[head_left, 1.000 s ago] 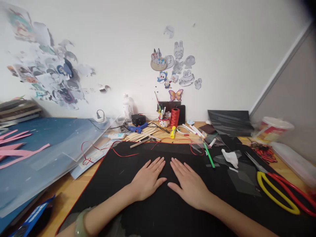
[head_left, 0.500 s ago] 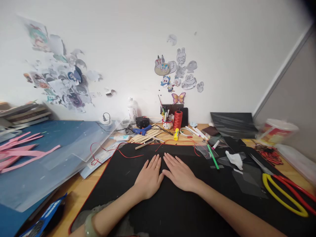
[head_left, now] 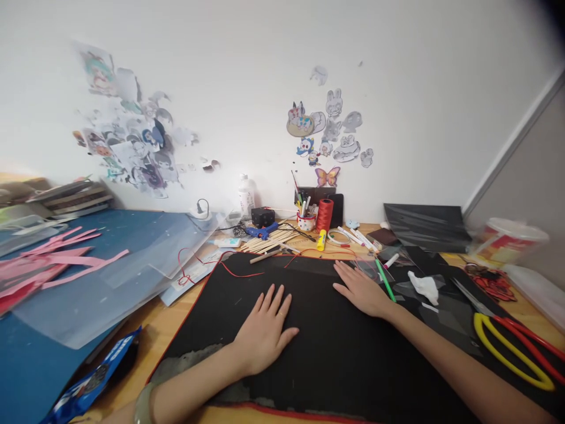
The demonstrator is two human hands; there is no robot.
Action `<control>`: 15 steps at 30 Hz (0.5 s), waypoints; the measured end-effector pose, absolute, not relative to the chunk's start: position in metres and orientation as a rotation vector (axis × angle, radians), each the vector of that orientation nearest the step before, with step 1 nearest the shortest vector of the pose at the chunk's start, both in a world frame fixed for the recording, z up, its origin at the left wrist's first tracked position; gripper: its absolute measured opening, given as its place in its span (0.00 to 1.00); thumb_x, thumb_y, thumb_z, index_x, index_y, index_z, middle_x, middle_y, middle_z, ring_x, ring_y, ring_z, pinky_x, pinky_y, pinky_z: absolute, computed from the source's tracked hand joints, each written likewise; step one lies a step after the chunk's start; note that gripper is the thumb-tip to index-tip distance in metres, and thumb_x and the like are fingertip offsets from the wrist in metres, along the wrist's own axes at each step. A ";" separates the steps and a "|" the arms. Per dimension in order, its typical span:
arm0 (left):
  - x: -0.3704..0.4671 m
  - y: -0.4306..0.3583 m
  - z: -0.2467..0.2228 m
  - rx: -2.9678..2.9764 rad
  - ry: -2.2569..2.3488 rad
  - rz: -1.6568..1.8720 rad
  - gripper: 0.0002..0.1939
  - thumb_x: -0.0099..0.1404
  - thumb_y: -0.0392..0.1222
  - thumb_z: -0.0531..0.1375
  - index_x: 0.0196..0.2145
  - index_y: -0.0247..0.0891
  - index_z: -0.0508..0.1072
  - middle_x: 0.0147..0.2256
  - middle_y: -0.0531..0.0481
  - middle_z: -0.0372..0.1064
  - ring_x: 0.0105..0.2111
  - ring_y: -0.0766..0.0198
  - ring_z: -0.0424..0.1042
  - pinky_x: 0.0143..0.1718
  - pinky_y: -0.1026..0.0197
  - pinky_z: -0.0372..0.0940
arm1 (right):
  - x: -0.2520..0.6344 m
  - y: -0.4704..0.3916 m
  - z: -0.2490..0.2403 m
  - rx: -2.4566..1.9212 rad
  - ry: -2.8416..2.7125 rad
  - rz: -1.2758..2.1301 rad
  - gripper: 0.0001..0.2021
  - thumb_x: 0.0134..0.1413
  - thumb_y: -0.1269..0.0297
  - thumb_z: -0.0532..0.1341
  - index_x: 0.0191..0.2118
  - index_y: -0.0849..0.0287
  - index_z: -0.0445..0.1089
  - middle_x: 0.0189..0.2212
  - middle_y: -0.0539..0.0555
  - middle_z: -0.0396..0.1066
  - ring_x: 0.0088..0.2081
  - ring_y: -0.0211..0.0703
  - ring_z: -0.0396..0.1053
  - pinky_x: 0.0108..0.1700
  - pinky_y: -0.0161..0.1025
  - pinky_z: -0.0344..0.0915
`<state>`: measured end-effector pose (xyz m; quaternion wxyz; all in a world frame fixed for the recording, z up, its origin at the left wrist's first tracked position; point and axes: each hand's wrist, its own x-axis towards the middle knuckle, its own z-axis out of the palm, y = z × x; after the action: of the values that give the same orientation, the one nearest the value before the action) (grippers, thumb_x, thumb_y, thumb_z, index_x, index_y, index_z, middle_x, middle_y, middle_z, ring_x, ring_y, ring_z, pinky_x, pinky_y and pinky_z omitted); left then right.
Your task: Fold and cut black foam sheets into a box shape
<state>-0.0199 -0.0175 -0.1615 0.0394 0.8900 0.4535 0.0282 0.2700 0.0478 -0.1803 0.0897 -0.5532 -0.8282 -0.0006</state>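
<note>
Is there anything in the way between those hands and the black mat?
Nothing visible is. The left hand and right hand both appear to rest palm down on the black mat. The green stick shows just beyond the right wrist.

A plain white wall (head_left: 247, 88) spans the rear of the work area. Paper cutouts (head_left: 132, 141) are mounted on it in a dense cluster at the left; a second, looser group (head_left: 331, 126) is mounted near the centre, with a butterfly cutout (head_left: 327, 176) at its lower edge. At the right, a pale diagonal strip (head_left: 512, 141) separates the wall from a grey-brown surface (head_left: 534, 171). The tabletop (head_left: 165, 327) is light wood. Illumination is soft and fairly even.
</note>
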 end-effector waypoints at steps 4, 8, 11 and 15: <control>-0.018 -0.031 -0.146 2.814 0.942 0.006 0.34 0.65 0.61 0.37 0.63 0.40 0.42 0.64 0.45 0.33 0.63 0.54 0.32 0.60 0.44 0.40 | 0.271 0.050 -0.181 -1.638 -2.483 -0.029 0.31 0.59 0.46 0.43 0.61 0.61 0.50 0.61 0.61 0.49 0.61 0.48 0.47 0.60 0.53 0.44; -0.013 -0.026 -0.140 2.801 0.689 0.016 0.33 0.66 0.59 0.39 0.63 0.39 0.41 0.63 0.44 0.35 0.63 0.56 0.35 0.60 0.45 0.39 | 0.271 0.049 -0.178 -1.624 -2.520 -0.064 0.32 0.59 0.45 0.39 0.62 0.61 0.49 0.62 0.59 0.47 0.62 0.46 0.43 0.61 0.52 0.42; -0.013 -0.008 -0.148 2.763 0.923 0.095 0.33 0.66 0.58 0.40 0.62 0.37 0.43 0.63 0.44 0.38 0.62 0.59 0.39 0.60 0.50 0.42 | 0.271 0.047 -0.175 -1.572 -2.591 -0.042 0.30 0.60 0.47 0.39 0.62 0.60 0.48 0.62 0.56 0.47 0.62 0.44 0.43 0.61 0.50 0.43; -0.020 0.026 -0.163 2.676 1.275 0.207 0.32 0.67 0.55 0.38 0.61 0.30 0.46 0.63 0.38 0.39 0.62 0.55 0.39 0.59 0.48 0.44 | 0.273 0.047 -0.172 -1.520 -2.656 0.019 0.30 0.60 0.47 0.39 0.63 0.57 0.46 0.63 0.54 0.45 0.62 0.44 0.42 0.60 0.50 0.44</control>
<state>-0.0197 0.0259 -0.1632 0.0850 0.8974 0.4274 0.0693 0.2731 0.0474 -0.1717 0.0405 -0.4964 -0.8671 0.0062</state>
